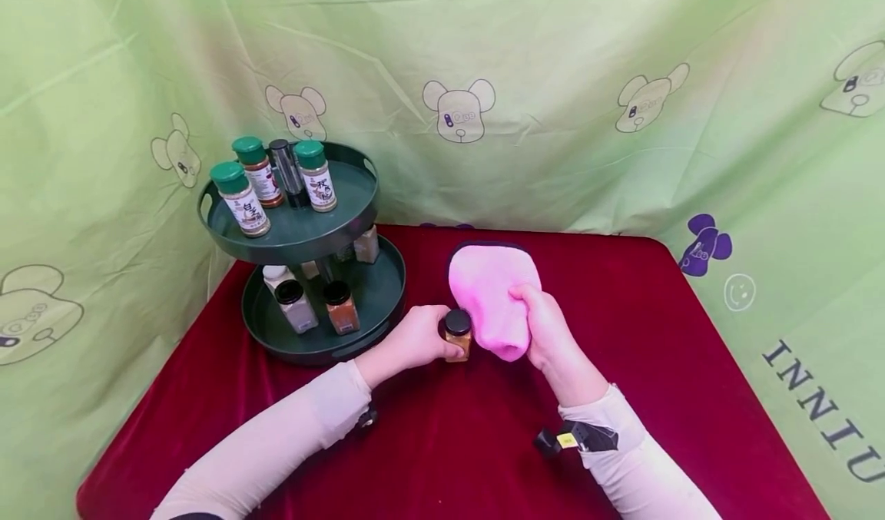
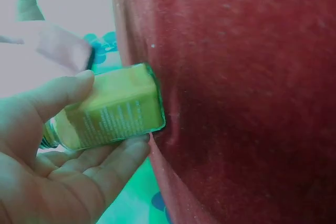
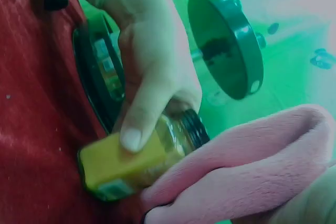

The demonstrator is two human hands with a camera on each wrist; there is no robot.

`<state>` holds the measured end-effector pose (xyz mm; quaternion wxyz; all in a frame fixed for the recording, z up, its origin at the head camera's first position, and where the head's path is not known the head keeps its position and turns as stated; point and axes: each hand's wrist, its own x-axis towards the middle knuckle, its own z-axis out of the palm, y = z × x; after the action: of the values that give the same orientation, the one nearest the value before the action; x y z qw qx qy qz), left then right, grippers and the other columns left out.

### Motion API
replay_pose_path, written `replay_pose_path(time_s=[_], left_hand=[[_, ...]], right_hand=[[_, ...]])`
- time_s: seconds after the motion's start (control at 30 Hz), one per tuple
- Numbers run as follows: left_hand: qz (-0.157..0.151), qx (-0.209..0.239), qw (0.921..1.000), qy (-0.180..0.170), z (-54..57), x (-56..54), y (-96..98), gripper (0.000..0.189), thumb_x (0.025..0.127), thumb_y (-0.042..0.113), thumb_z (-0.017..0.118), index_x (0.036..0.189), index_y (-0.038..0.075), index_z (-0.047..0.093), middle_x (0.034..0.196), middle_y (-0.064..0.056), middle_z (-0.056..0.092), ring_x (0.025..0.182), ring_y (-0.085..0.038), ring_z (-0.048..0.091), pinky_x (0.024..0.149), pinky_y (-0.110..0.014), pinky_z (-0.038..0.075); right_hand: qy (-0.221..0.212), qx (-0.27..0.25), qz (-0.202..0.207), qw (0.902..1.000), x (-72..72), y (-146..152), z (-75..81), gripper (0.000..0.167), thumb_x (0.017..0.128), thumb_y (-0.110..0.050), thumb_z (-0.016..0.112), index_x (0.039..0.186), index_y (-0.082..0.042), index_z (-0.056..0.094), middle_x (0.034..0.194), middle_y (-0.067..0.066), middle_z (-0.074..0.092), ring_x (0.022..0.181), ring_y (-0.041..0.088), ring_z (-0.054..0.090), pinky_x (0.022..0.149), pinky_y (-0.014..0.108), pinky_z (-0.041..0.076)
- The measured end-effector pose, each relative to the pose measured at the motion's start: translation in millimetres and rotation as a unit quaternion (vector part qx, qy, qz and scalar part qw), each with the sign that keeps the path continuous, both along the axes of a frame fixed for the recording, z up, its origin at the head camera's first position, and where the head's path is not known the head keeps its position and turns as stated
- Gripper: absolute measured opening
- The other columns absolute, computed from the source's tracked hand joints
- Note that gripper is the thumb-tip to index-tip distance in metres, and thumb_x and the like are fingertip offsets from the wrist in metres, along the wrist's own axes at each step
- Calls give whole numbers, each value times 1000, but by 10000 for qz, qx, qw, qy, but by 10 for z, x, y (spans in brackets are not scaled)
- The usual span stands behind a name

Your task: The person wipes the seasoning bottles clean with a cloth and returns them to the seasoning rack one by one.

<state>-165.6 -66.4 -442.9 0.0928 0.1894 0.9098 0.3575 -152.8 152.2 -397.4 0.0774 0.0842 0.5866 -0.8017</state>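
My left hand (image 1: 415,337) grips a small square spice jar (image 1: 457,345) with a black lid and yellow-orange powder inside. The jar's base is close to the red tablecloth. In the left wrist view the thumb lies across one side of the jar (image 2: 113,109) and fingers support the other; fine print shows on its face. My right hand (image 1: 553,339) holds a pink plush cloth (image 1: 492,293) with dark edging, thumb on top. In the right wrist view the folded cloth (image 3: 236,182) overlaps the jar near its lid.
On the left stands a dark green two-tier round rack (image 1: 297,247). Its upper tray carries green-capped shakers (image 1: 247,209) and a black-and-silver cylinder (image 1: 290,174); several jars (image 1: 342,312) stand on the lower tray. Green printed fabric (image 1: 553,36) hangs behind the red table (image 1: 622,312).
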Motion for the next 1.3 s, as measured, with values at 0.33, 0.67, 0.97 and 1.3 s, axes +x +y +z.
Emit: replay_pose_path(time_s=[0.33, 0.67, 0.97, 1.3], left_hand=[[-159, 158, 9995, -219, 52, -9, -21, 54, 75, 28, 92, 120, 14, 65, 107, 0, 71, 96, -16, 64, 90, -39, 53], [864, -78, 9930, 798, 46, 247, 132, 58, 73, 57, 88, 97, 14, 57, 87, 3, 59, 75, -11, 58, 67, -28, 50], [702, 346, 9960, 435, 112, 136, 77, 33, 82, 24, 87, 104, 14, 65, 92, 2, 68, 81, -15, 63, 80, -33, 57], [410, 218, 9981, 404, 146, 25, 3, 29, 78, 20, 89, 99, 15, 69, 90, 3, 71, 81, -15, 63, 75, -32, 55]], right_hand=[[81, 318, 361, 9988, -46, 10, -67, 10, 95, -11, 54, 87, -7, 58, 71, -2, 67, 68, 9, 64, 65, 24, 54], [158, 290, 392, 9987, -51, 30, -63, 10, 96, -11, 54, 88, -8, 60, 72, -2, 68, 69, 10, 67, 66, 25, 55], [215, 305, 261, 9990, -35, 4, -63, 11, 95, -9, 55, 84, -9, 58, 70, -3, 65, 67, 9, 63, 65, 24, 53], [204, 681, 89, 9974, 38, -139, -183, 11, 90, -6, 56, 80, -4, 55, 63, -3, 56, 62, 10, 57, 59, 23, 49]])
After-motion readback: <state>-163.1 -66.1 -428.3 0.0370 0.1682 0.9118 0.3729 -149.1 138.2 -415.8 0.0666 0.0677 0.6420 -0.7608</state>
